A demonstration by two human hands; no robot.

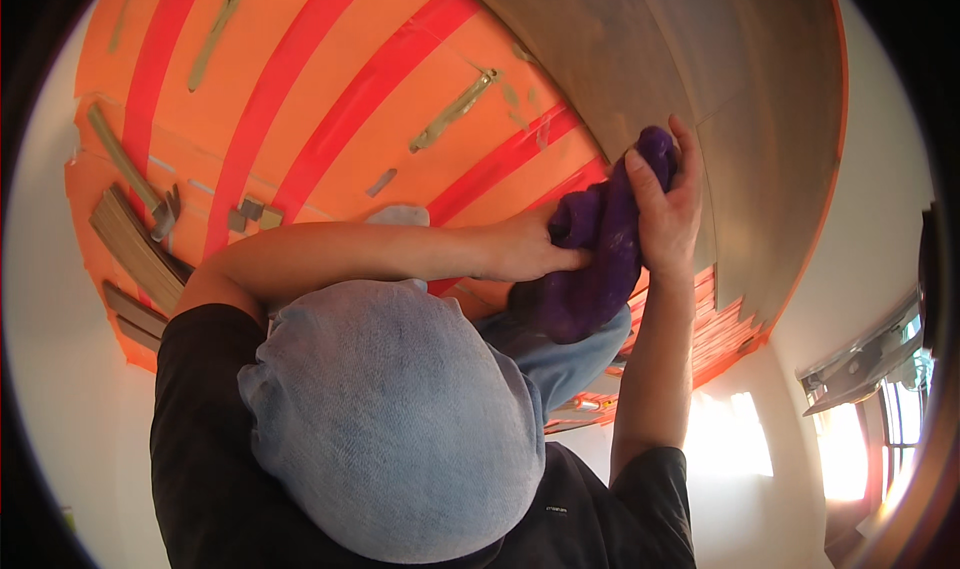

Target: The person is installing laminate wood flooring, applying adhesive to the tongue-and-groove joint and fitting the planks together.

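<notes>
I grip a bunched purple cloth (605, 259) with both hands, above my bent denim-clad legs (390, 419). My right hand (665, 204) is closed round its upper end, the thumb pressed on its front. My left hand (530, 246), its arm reaching across from the left, is closed on the cloth's lower left part, with some fingers hidden in the folds. Behind the cloth, the edge of laid brown-grey planks (730, 59) meets orange underlayment (300, 139) with red stripes.
A hammer (162, 214) lies at the left among loose plank pieces (130, 244). Small spacer pieces (255, 214) and smeared strips (450, 109) are on the underlayment. A pale wall (40, 299) is at the far left, with bright light (730, 429) at the lower right.
</notes>
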